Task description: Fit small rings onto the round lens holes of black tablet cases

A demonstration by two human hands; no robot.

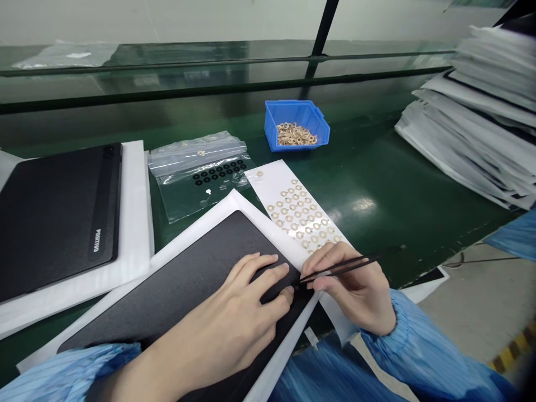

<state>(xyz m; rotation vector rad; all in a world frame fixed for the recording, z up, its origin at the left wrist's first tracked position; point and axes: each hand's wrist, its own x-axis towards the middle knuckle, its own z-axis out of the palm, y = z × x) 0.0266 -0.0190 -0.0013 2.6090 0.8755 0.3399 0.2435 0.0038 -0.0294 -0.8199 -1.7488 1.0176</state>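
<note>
My left hand point(247, 301) lies flat on a black textured laptop lid point(180, 285), its fingers spread near the lid's right corner. My right hand point(352, 285) grips slim black tweezers point(339, 268), whose tips meet the lid's edge next to my left thumb. Whatever the tips may hold is too small to tell. The lid rests on a white foam sheet point(201, 234). Just beyond my right hand, a white backing sheet point(293, 206) carries several beige rings, and my hand hides its near end.
To the left lies another black laptop point(58, 218) marked POSITIVO on white foam. A zip bag point(201, 178) holds black rings. A blue bin point(296, 125) holds loose beige pieces. A tall stack of white sheets point(473, 128) stands at right on the green bench.
</note>
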